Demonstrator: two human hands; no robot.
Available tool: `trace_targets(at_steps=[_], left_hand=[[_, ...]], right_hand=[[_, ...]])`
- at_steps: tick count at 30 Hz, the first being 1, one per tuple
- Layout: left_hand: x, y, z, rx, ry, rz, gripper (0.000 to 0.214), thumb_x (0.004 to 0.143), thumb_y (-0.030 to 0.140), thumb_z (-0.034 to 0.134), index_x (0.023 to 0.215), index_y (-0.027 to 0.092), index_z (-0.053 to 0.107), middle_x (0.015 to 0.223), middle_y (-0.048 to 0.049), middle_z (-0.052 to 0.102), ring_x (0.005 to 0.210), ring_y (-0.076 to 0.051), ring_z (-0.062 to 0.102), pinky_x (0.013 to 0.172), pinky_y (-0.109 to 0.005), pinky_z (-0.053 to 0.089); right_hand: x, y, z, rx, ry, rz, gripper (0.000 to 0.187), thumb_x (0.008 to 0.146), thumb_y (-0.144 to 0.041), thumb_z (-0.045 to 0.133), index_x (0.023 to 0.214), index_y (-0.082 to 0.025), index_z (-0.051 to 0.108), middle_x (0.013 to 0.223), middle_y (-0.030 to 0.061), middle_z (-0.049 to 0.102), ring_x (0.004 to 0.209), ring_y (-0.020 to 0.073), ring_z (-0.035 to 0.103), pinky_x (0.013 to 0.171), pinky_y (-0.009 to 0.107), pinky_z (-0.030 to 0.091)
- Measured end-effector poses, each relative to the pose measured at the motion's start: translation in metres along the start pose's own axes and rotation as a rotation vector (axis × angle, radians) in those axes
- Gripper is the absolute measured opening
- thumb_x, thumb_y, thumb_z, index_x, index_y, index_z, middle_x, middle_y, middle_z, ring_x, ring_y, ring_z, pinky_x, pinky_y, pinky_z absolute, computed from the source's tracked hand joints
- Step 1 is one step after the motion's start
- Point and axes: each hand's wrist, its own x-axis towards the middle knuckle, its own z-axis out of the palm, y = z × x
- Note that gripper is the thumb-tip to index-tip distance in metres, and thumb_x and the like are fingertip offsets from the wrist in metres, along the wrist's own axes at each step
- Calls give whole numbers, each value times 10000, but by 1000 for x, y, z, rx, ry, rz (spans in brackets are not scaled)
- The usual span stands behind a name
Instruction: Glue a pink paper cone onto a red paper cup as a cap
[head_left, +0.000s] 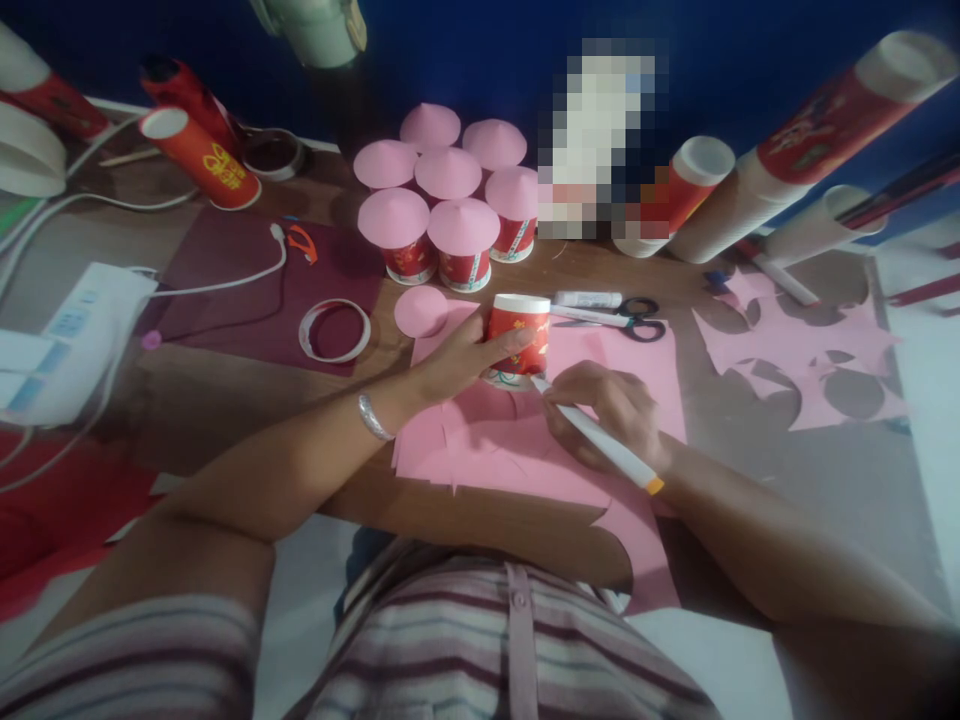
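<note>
Pink paper [525, 460], centre: left hand [465, 360] grips red cup [519, 335], best held steady; right hand [607, 410] pinches pen [600, 440] at its base.

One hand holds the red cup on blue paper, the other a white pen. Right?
No. The head view shows the paper is pink, not blue. The left hand holds the red cup on it; the right hand holds the white pen.

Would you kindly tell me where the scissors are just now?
In the head view, the scissors lie right of centre on the table, just right of the red paper cup in the left hand, beside a white tube.
</note>
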Motion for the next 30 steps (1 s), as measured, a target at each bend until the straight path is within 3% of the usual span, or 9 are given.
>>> trace_targets(at_steps=[14, 21, 30], left_hand=[[-1, 2, 2, -9, 16, -37, 505, 846, 530, 833, 1105, 176, 583, 1005, -63, 746, 866, -160, 744, 719, -245, 593], [-1, 1, 2, 11, 48, -37, 491, 858, 524, 823, 1124, 179, 598, 982, -38, 719, 825, -131, 706, 702, -232, 576], [0, 0, 0, 38, 42, -20, 472, 859, 520, 821, 1095, 176, 600, 1032, -61, 726, 882, -148, 712, 740, -243, 575]], right_hand=[[-2, -2, 0, 22, -11, 10, 181, 878, -81, 649, 941, -240, 588, 710, -29, 681, 569, 127, 656, 502, 242, 508], [1, -2, 0, 19, 38, -71, 225, 865, -69, 675, 986, -236, 585, 681, -41, 666, 559, 132, 651, 500, 244, 525], [-3, 1, 1, -25, 2, -101, 250, 858, -39, 671, 992, -230, 582, 719, -22, 669, 575, 140, 639, 514, 265, 524]])
